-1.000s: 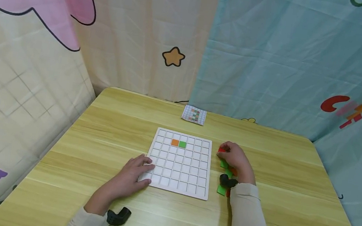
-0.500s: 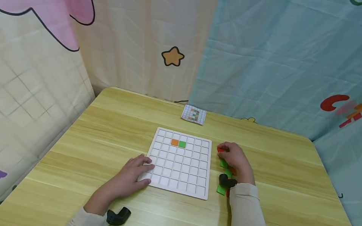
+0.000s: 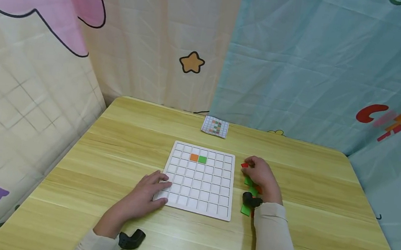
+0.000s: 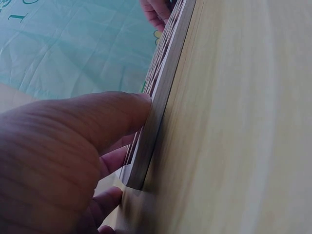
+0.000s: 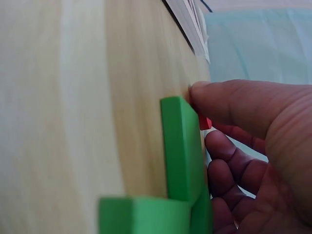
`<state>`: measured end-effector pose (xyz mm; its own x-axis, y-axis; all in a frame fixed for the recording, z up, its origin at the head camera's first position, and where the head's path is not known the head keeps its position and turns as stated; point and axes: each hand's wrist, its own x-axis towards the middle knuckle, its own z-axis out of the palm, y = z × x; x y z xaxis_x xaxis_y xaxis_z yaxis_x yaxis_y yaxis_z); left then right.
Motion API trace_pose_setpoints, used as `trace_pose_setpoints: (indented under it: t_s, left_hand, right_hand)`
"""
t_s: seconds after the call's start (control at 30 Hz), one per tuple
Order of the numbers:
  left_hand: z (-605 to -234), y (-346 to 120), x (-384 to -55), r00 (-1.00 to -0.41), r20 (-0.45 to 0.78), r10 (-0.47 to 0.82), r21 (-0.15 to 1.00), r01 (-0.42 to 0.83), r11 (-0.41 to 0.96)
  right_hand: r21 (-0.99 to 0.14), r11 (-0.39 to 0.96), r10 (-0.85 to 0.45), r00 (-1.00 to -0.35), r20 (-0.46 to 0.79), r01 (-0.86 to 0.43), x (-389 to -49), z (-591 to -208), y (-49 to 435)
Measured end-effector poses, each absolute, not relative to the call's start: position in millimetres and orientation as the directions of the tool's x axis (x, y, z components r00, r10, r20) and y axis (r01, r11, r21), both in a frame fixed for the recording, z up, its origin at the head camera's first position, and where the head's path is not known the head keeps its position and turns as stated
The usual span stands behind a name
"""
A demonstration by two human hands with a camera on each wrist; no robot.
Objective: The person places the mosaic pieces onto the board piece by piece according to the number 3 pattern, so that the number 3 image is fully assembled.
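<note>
1. Faces hanging printed cloth (image 3: 289, 60) beyond the surface.
2. Works at a wood-grain surface (image 3: 326, 209).
3. Has a white gridded board (image 3: 205, 186) lying flat there, between both hands.
4. Rests the left hand (image 3: 143, 193) on the board's near-left edge, with fingers loosely spread.
5. Bends the right hand (image 3: 261, 177) narrow, just right of the board, pinching a red tile (image 3: 244, 165).
6. Has a small printed card (image 3: 215, 127) beyond the board.
7. Has green tiles (image 5: 178, 146) bunched near the right hand.
8. Shows an orange tile (image 3: 194, 157) and green tile (image 3: 202, 160) side by side in the board's second row from the far edge.
</note>
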<state>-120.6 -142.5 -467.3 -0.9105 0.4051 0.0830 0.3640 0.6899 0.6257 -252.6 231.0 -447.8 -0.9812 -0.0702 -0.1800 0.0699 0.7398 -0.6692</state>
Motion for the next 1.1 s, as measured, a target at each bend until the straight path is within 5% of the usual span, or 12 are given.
trace_pose_setpoints:
  t_s: [1.1]
  left_hand:
    - [-465.2,-141.4,-120.6,-0.914,0.064,0.401,0.626,0.350,0.698]
  right_hand:
    - [-0.652,0.757,-0.102,-0.979,-0.175,0.038,-253.4,-448.7,228.4]
